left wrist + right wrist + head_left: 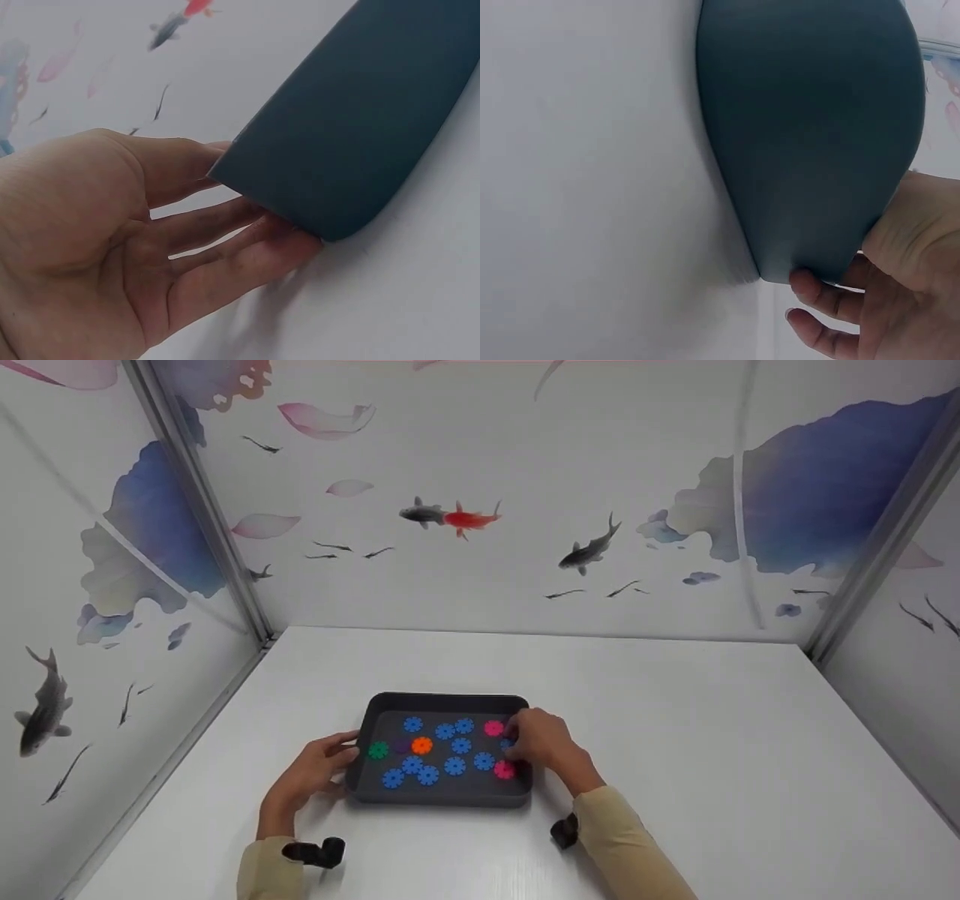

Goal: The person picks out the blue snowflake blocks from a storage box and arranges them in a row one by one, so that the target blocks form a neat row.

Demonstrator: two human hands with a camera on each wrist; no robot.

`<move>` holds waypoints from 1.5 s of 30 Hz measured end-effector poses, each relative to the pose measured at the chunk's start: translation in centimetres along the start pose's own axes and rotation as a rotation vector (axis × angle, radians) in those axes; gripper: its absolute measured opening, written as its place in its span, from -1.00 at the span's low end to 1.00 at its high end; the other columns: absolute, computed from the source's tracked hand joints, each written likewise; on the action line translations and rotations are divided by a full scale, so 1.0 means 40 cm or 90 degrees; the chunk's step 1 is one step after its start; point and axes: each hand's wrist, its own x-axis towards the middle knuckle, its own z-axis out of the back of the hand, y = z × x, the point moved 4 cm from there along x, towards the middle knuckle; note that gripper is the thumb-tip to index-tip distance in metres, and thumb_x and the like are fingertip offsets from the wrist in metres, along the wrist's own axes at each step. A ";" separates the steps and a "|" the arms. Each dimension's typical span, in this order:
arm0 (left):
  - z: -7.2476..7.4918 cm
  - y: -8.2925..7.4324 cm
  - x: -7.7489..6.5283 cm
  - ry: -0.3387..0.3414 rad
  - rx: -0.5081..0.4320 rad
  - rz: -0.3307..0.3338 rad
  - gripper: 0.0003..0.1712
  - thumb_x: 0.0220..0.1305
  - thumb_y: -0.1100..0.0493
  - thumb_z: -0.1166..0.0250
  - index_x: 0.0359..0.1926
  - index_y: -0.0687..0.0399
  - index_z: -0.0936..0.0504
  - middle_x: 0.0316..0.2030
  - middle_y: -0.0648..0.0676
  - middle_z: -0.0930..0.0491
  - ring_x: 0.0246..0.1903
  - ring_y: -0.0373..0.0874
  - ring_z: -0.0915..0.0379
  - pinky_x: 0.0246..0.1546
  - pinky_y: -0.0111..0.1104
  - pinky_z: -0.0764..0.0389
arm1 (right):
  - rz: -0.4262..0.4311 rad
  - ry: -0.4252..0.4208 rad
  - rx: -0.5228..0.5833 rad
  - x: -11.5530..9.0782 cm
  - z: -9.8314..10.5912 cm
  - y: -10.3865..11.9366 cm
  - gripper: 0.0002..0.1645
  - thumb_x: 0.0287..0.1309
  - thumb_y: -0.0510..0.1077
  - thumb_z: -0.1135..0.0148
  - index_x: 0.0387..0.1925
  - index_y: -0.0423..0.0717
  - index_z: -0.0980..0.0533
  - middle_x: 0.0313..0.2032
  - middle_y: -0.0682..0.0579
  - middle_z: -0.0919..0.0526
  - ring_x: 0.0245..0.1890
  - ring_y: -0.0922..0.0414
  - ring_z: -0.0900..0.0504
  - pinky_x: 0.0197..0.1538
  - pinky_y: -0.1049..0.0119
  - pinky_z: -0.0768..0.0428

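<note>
Dark grey tray sitting on a white desk, right between the person's hands, which are well apart: left hand holding the left wall, right hand gripping the right one. Inside is a loose scatter of little notched discs: mostly blue discs, plus a green disc near the left wall, an orange disc right up against a dark purple disc, and two pink discs over on the right. Right-hand fingers block part of that side, so can't tell everything under them. Black gadgets stick out by both sleeves, and the back panel has painted fish on it.
</note>
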 end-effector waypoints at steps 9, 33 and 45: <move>-0.001 0.008 0.002 -0.007 -0.007 0.010 -0.46 0.53 0.21 -0.08 0.46 0.17 -0.32 0.30 0.37 -0.46 0.25 0.29 -0.46 -0.03 0.03 -0.68 | 0.030 -0.012 -0.007 -0.003 -0.006 -0.009 -0.53 0.01 -0.01 -0.56 -0.03 -0.10 -0.70 -0.10 -0.05 -0.72 -0.17 0.07 -0.58 0.09 0.02 -0.62; 0.000 0.015 0.005 0.001 -0.023 0.013 -0.45 0.53 0.20 -0.08 0.47 0.14 -0.32 0.35 0.36 -0.41 0.30 0.28 -0.43 0.06 0.03 -0.64 | 0.093 -0.118 0.007 -0.016 0.054 -0.011 -0.59 -0.01 -0.02 -0.50 -0.08 -0.04 -0.73 -0.16 0.01 -0.69 -0.22 0.08 -0.58 -0.02 0.01 -0.63; -0.002 0.014 0.003 -0.006 -0.003 0.021 -0.45 0.54 0.15 -0.09 0.47 0.12 -0.32 0.33 0.35 -0.44 0.27 0.26 -0.47 0.01 0.00 -0.67 | 0.075 -0.187 0.026 -0.031 0.124 -0.083 -0.58 -0.01 -0.05 -0.50 -0.06 -0.09 -0.72 -0.11 -0.02 -0.73 -0.10 -0.04 -0.69 -0.02 -0.05 -0.64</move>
